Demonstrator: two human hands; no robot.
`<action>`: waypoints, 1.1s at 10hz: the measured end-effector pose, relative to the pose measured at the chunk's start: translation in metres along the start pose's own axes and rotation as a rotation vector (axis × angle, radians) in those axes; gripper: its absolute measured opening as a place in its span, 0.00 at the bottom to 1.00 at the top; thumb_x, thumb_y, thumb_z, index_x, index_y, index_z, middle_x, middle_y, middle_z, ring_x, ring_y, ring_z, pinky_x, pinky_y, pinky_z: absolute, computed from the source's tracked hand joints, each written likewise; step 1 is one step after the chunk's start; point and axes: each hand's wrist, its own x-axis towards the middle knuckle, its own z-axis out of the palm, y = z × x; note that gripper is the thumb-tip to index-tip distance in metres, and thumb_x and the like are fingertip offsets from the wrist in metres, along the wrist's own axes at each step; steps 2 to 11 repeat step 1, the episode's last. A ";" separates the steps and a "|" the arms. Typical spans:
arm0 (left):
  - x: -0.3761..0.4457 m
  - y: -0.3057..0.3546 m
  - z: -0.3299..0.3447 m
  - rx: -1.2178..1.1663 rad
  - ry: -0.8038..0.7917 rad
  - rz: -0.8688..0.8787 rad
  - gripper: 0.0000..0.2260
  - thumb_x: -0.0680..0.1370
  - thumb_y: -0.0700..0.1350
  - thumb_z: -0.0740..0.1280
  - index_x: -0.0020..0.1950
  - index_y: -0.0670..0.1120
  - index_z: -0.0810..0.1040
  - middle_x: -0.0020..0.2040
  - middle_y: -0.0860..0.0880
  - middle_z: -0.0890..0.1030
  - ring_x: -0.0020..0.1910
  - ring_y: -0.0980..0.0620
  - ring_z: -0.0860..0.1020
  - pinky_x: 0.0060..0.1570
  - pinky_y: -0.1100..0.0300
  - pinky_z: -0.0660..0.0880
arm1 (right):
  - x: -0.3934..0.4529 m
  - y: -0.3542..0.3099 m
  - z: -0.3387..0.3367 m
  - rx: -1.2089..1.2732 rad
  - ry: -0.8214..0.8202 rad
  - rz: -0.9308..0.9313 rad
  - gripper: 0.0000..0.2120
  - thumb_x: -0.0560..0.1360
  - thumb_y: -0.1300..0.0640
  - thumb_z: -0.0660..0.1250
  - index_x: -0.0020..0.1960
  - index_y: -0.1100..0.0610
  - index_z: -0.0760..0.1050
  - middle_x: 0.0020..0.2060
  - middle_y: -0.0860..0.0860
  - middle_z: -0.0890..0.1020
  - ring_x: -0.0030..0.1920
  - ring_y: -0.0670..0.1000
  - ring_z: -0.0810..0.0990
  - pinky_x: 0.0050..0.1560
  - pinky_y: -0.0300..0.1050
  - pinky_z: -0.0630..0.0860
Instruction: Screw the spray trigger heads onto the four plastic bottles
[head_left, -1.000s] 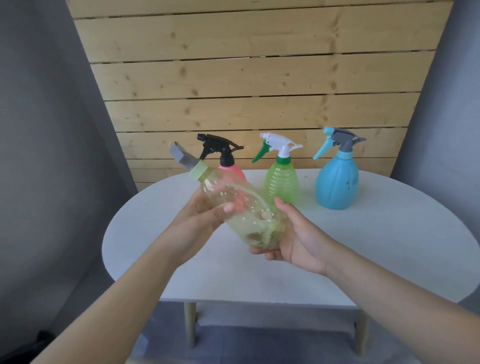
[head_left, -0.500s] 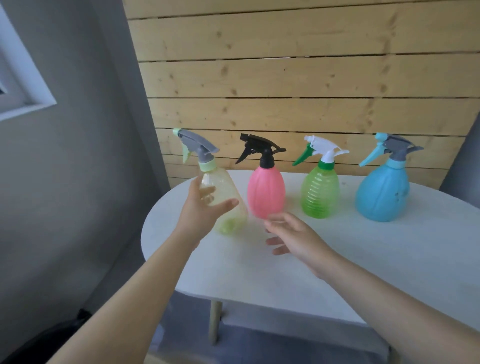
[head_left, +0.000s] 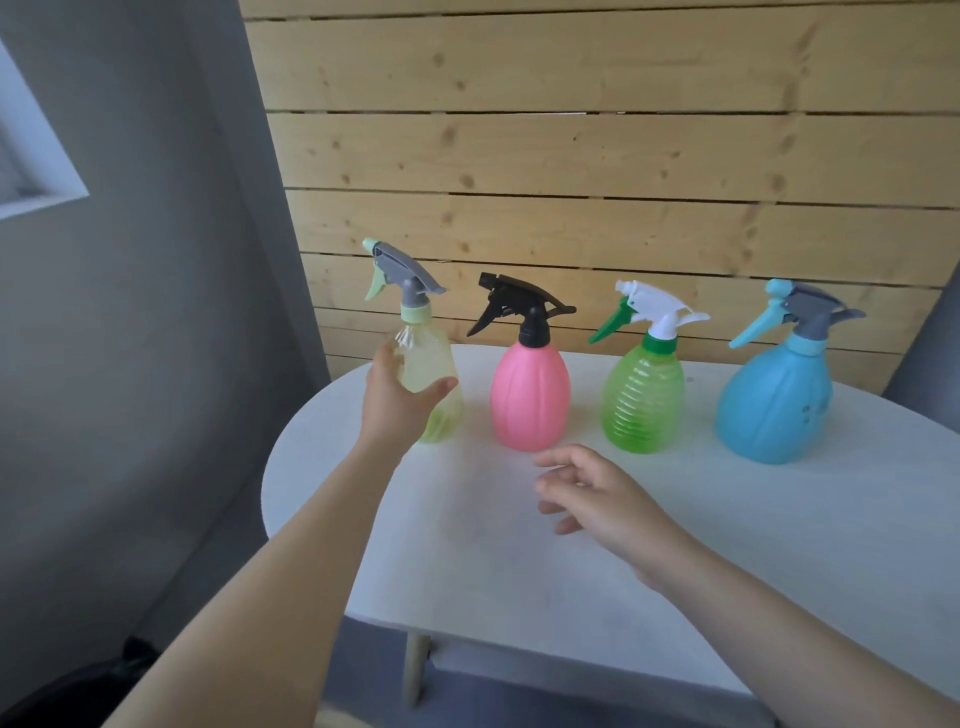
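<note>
Behind the white oval desk (head_left: 675, 545) runs a wall of pale wooden planks (head_left: 571, 156), with grey wall on either side and a white window frame (head_left: 36, 156) far to the left of the pink bottle (head_left: 530, 397). That pink bottle, with its black trigger head (head_left: 519, 306), stands upright in a row of four along the back of the desk. Just left of it stands the clear yellowish bottle (head_left: 434, 374), capped with a grey and pale green trigger head (head_left: 402, 275). To the right of the pink bottle comes the ribbed green bottle (head_left: 643, 402) with a white and green trigger head (head_left: 649, 312), and farthest from it the blue bottle (head_left: 774, 405) with a grey and light blue trigger head (head_left: 800, 309). None of the bottles touch one another.

The left hand (head_left: 397, 400) wraps the clear bottle's lower body from the side away from the pink bottle, thumb across its front, covering part of it. The right hand (head_left: 597, 493) hovers in front of the pink bottle, fingers loosely spread, gripping nothing.

A second ago both hands held the clear bottle tilted in the air; now it stands on the desk, and the right hand has let go and drawn nearer the viewer.

Nothing can be made out inside the translucent clear and green bottles; the pink and blue ones are opaque.
</note>
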 end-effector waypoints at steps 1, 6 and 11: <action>0.002 0.002 0.003 -0.006 0.034 0.002 0.36 0.70 0.50 0.74 0.73 0.50 0.59 0.71 0.47 0.67 0.68 0.47 0.67 0.59 0.50 0.70 | 0.001 -0.001 -0.002 0.010 -0.005 -0.010 0.09 0.75 0.58 0.64 0.54 0.49 0.74 0.47 0.49 0.79 0.47 0.47 0.81 0.39 0.35 0.77; 0.002 0.002 0.003 -0.006 0.034 0.002 0.36 0.70 0.50 0.74 0.73 0.50 0.59 0.71 0.47 0.67 0.68 0.47 0.67 0.59 0.50 0.70 | 0.001 -0.001 -0.002 0.010 -0.005 -0.010 0.09 0.75 0.58 0.64 0.54 0.49 0.74 0.47 0.49 0.79 0.47 0.47 0.81 0.39 0.35 0.77; 0.002 0.002 0.003 -0.006 0.034 0.002 0.36 0.70 0.50 0.74 0.73 0.50 0.59 0.71 0.47 0.67 0.68 0.47 0.67 0.59 0.50 0.70 | 0.001 -0.001 -0.002 0.010 -0.005 -0.010 0.09 0.75 0.58 0.64 0.54 0.49 0.74 0.47 0.49 0.79 0.47 0.47 0.81 0.39 0.35 0.77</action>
